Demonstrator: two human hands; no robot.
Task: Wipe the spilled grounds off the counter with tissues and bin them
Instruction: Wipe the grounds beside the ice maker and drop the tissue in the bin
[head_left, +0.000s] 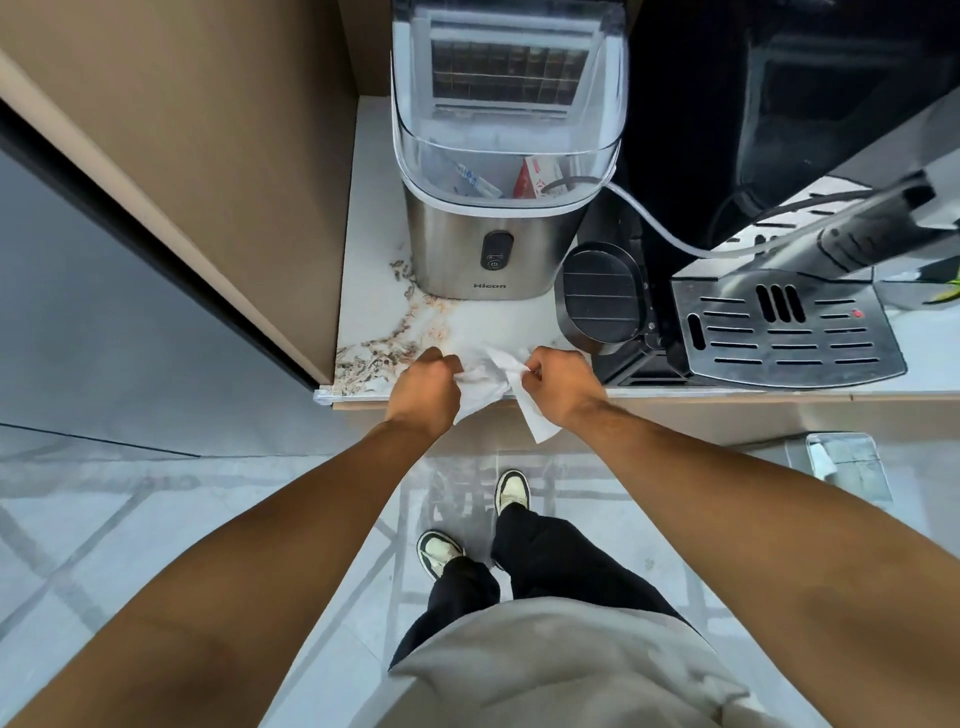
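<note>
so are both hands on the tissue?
Yes, the left hand and right hand each pinch the white tissue at the counter edge.

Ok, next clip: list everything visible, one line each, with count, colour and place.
crumpled white paper tissues: a bunch, white, front counter edge, between both hands
spilled grounds: scattered, brown, counter's left front
marbled white counter: one, white
steel Hicon appliance with clear lid: one, silver, counter rear
round ribbed black container: one, right of the appliance
black coffee machine with steel drip tray: one, counter right
shiny metal bin: one, silver, floor at right
hands: left, right, both gripping the tissues
</note>
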